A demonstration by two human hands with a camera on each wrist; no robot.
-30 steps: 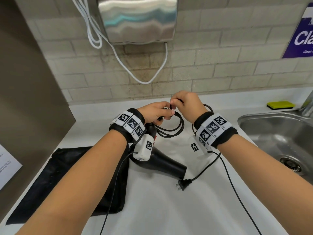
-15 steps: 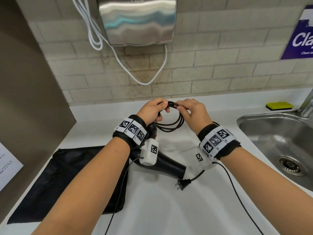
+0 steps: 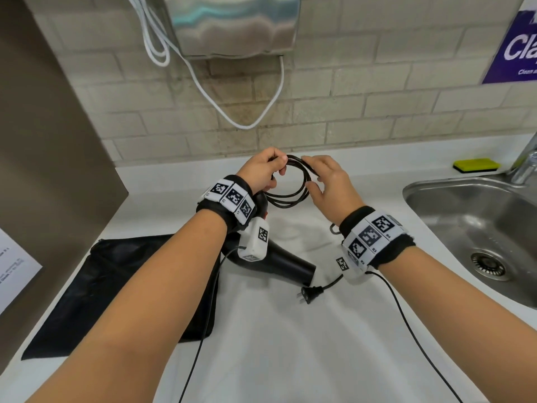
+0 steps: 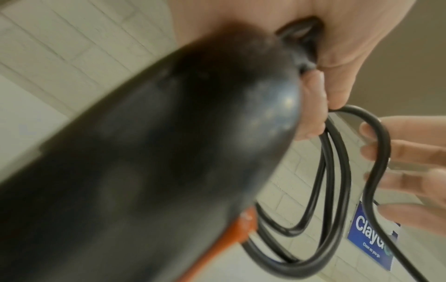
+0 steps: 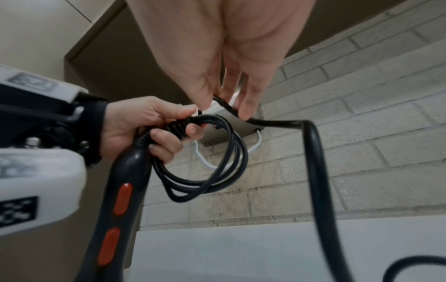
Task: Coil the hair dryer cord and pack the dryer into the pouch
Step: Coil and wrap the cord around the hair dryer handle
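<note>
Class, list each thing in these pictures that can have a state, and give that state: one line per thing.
cord: partly coiled, loops gathered at dryer handle
plug: unplugged, lying on counter
hair dryer: nozzle on the counter
pouch: flat on counter, dryer outside it
left hand: grips coil
right hand: pinches cord
sink: no water visible

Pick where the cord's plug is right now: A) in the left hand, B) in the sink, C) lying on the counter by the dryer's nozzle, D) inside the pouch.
C: the plug lies on the white counter just past the dryer nozzle, while both hands work the coil farther back.
</note>
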